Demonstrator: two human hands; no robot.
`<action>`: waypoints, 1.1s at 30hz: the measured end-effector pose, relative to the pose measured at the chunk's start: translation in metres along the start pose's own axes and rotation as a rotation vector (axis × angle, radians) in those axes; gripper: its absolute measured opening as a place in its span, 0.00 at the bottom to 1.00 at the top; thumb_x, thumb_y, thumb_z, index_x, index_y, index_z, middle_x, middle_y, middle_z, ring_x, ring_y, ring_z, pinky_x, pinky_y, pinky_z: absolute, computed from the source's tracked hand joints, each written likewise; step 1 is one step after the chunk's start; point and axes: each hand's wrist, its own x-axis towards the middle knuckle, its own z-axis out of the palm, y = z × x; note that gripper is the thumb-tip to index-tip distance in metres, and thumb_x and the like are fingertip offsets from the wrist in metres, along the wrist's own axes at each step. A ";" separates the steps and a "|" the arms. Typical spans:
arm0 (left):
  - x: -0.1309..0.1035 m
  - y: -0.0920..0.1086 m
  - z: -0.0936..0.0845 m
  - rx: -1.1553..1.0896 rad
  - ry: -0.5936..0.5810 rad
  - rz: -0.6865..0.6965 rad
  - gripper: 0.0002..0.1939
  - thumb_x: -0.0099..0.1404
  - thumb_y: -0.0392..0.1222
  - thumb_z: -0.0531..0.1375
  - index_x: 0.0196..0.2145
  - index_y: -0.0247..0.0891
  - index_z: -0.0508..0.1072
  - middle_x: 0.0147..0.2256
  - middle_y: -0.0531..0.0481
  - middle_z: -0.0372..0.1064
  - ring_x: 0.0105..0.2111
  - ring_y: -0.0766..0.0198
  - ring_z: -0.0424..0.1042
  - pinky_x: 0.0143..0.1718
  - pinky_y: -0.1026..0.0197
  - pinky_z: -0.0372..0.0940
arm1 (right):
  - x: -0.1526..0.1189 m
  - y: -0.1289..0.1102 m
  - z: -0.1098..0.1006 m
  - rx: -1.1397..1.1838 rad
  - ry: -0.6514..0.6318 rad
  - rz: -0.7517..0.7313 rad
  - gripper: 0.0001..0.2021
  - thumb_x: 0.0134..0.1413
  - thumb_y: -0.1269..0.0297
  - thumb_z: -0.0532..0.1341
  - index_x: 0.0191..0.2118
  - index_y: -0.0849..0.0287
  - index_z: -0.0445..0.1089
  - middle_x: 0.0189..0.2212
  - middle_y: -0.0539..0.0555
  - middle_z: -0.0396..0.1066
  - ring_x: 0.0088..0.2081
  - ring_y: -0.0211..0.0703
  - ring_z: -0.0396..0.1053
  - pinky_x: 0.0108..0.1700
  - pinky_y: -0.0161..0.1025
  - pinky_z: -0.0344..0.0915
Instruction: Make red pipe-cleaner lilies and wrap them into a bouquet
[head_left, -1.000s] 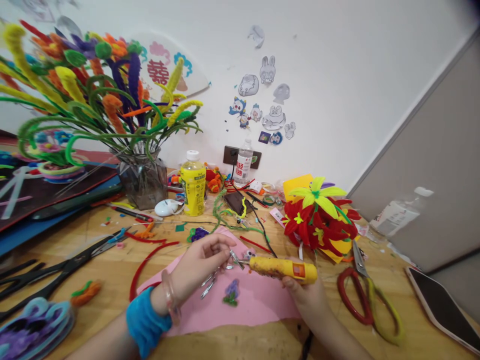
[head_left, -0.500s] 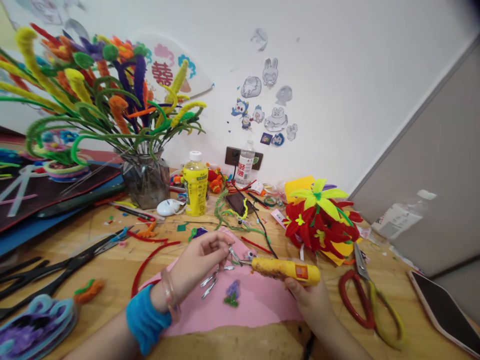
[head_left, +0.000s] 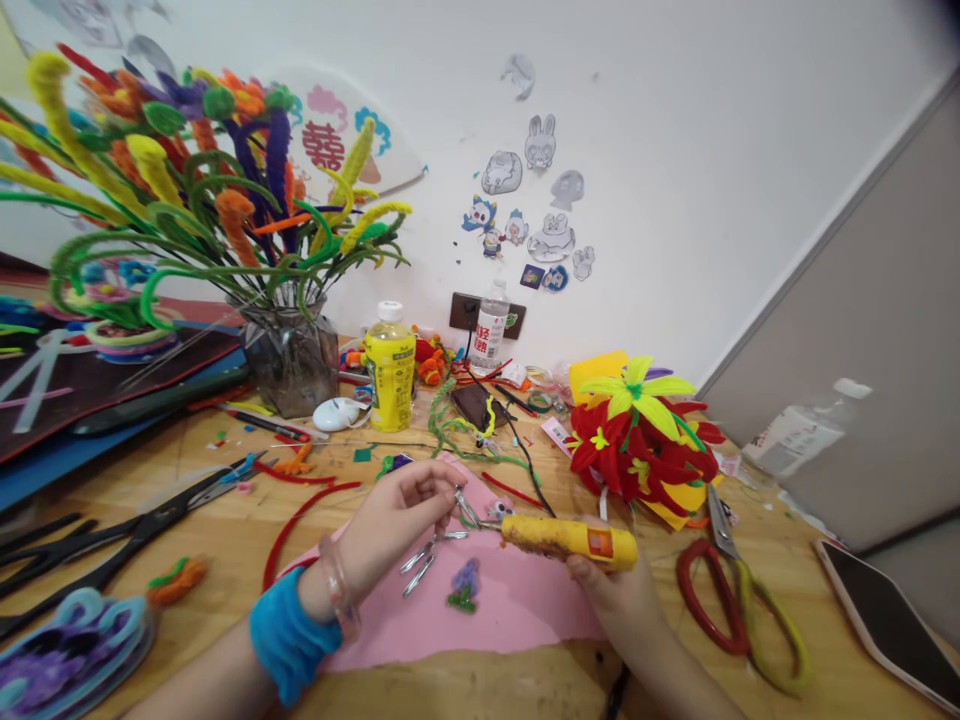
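Observation:
Between the fingertips of my left hand is a small silver hair clip, pinched at one end. My right hand is wrapped round a yellow hot glue gun, its metal nozzle pointing left and meeting the clip's lower end; whether they touch I cannot tell. Under both hands lies a pink sheet. Several more silver clips rest on it below my left hand, near a small purple and green fuzzy flower.
Large black scissors lie at left; red and yellow-handled scissors and a phone at right. A vase of pipe-cleaner flowers, a yellow bottle and a red bouquet stand behind. A dark cord crosses the table.
Hardly anything differs. The glue gun and my right hand have shifted very slightly left; my left hand still pinches the clip in the same place.

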 end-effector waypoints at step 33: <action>0.003 0.003 -0.009 -0.058 0.062 0.096 0.08 0.48 0.36 0.59 0.30 0.35 0.68 0.18 0.56 0.65 0.19 0.68 0.63 0.23 0.64 0.59 | 0.008 0.011 0.004 -0.868 -0.237 -0.259 0.24 0.51 0.58 0.59 0.53 0.61 0.61 0.49 0.62 0.63 0.48 0.55 0.60 0.48 0.50 0.59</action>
